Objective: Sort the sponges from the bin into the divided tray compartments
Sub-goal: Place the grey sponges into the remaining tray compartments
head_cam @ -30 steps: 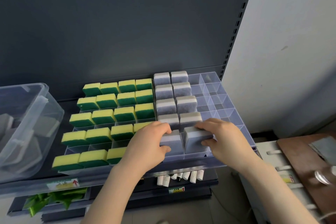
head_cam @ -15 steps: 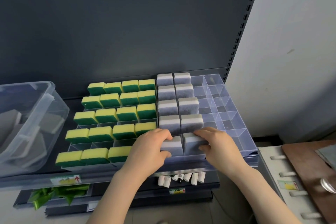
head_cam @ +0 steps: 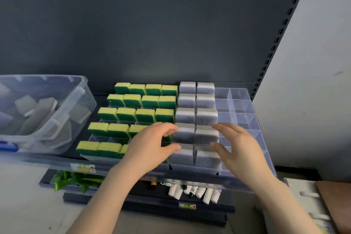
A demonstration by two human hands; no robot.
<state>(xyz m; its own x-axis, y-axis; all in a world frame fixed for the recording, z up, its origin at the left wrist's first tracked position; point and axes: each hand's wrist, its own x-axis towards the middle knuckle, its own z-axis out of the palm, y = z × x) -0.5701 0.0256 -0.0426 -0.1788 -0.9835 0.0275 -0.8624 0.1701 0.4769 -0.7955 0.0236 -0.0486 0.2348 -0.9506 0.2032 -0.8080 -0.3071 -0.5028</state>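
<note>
Noted several grey sponges (head_cam: 38,108) unsorted in the clear bin (head_cam: 83,89) at far left; count unclear through hazy plastic. Found the divided tray (head_cam: 197,168) filled with yellow-green sponges (head_cam: 133,116) across four left columns, then two grey columns (head_cam: 187,100); right two columns (head_cam: 241,112) bare. Judged well past halfway. Recorded left hand (head_cam: 152,146) and right hand (head_cam: 241,148) both spread-fingered, gripping nothing, flanking the front grey pair (head_cam: 207,156). Possibly brushing its sides; blur prevents confirmation.
</note>
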